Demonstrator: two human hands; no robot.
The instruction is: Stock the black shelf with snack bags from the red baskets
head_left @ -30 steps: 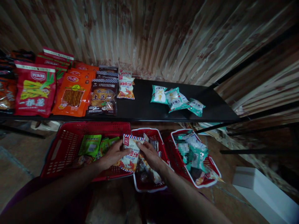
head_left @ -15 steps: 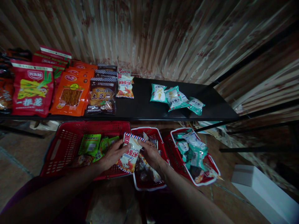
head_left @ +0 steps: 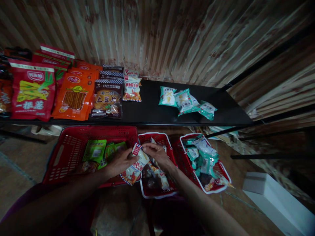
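A white and orange snack bag (head_left: 135,167) with striped ends hangs tilted over the gap between the large red basket (head_left: 60,154) and the middle basket (head_left: 171,154). My left hand (head_left: 120,164) grips its left side, thumb across the front. At the bag's top edge, my right hand (head_left: 157,154) pinches the striped seal between thumb and fingers. Similar bags (head_left: 132,87) stand on the black shelf (head_left: 150,113), right of the brown potato-slice bags (head_left: 107,100). Green packets (head_left: 94,150) lie in the large basket.
Teal snack bags (head_left: 184,101) lie on the shelf's right part, with more in the right basket (head_left: 228,177). Orange bags (head_left: 73,95) and red bags (head_left: 33,90) stand at the left. A white box (head_left: 273,196) rests on the floor at right.
The held bag has tilted, its lower end swinging left. My right hand has shifted slightly left and up along its top edge. My left hand still holds the side.
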